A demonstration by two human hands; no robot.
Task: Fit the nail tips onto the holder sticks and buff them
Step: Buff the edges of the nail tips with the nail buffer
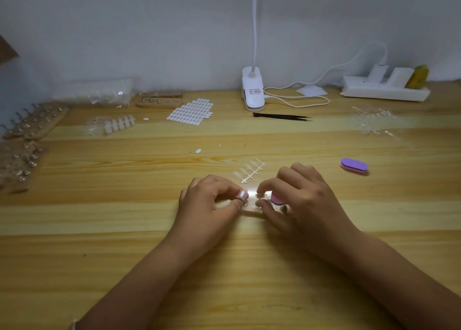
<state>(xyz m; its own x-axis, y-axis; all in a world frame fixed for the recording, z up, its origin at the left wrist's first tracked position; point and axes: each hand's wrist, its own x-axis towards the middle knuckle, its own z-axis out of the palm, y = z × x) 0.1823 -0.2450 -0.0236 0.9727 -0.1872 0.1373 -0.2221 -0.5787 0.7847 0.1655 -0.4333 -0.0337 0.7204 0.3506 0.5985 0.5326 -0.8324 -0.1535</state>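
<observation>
My left hand [212,199] pinches a holder stick topped with a pale nail tip [242,194] at the table's middle. My right hand [299,199] curls over a small wooden holder base [252,213] and grips a pink buffer block [275,199] under its fingers, thumb and forefinger close to another stick. Just beyond the hands lies a strip of clear nail tips on a sprue [250,171]. A second purple-and-pink buffer block [354,166] lies to the right.
Wooden racks of holder sticks [32,125] line the left edge, with another rack [159,101] at the back. A sheet of white adhesive tabs [190,111], black tweezers [282,117], a clip lamp [252,90], a power strip [385,90] and clear sprues [374,120] lie farther back.
</observation>
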